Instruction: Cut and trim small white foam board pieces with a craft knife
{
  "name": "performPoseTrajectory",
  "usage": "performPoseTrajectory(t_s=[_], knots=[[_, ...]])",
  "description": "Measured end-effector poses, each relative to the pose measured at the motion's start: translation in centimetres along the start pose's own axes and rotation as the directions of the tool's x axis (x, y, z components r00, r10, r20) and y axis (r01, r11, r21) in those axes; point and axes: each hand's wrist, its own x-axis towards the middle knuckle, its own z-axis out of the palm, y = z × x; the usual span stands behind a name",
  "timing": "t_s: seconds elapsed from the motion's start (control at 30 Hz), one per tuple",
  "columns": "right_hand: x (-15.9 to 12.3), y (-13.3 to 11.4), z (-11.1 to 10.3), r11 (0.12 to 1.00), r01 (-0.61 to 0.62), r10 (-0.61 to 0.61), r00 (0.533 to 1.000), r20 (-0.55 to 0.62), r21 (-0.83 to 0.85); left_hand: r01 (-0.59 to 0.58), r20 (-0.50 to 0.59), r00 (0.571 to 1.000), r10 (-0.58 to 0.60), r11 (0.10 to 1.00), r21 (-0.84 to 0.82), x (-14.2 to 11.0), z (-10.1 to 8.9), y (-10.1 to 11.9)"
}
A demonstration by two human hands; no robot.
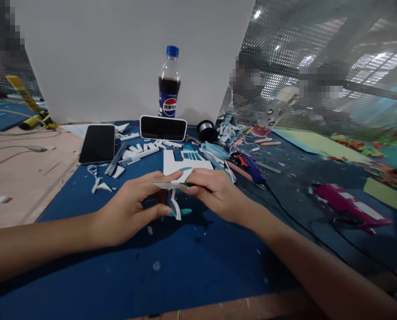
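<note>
Both hands meet over the blue mat (185, 271) around a small white piece (168, 186) that looks like thin foam or card, seen nearly edge-on. From its underside hangs a curved white strip (176, 206). My left hand (128, 211) is closed on the piece, its thumb by the strip and its fingers at the upper left. My right hand (218, 191) pinches the right end between thumb and fingers. Right behind them lies a white cut sheet (172, 162) with a small window-like grid (191, 155). The fingers hide part of the piece.
White offcuts (138, 153), a dark tablet (97, 143), a phone on its side (163, 128) and a cola bottle (169, 89) stand or lie behind. A blue glue gun (250, 168) and a magenta corded tool (351, 204) lie rightward, cords trailing forward. A wire spool (207, 130) sits behind.
</note>
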Motion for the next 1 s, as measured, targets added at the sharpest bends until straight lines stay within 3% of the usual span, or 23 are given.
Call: performPoseTrajectory(t_s=[0.27,0.47,0.73,1.0], knots=[[0.0,-0.2,0.2,1.0,-0.02,0.02,1.0,0.001,-0.002,-0.009,0.058,0.998,0.01,1.0,-0.006,0.5,-0.1,0.3],[0.0,-0.1,0.2,1.0,0.0,0.0,1.0,-0.024,0.004,0.06,0.037,0.998,-0.06,0.998,-0.005,0.2,0.1,0.0],[-0.1,0.8,0.5,0.998,-0.019,0.013,0.995,-0.099,-0.061,0.296,0.002,0.95,-0.312,0.901,-0.316,0.8,0.7,-0.3],[0.0,0.7,0.4,0.996,-0.05,0.044,0.995,-0.084,-0.069,0.292,0.071,0.955,-0.29,0.858,-0.422,0.9,0.6,0.0]])
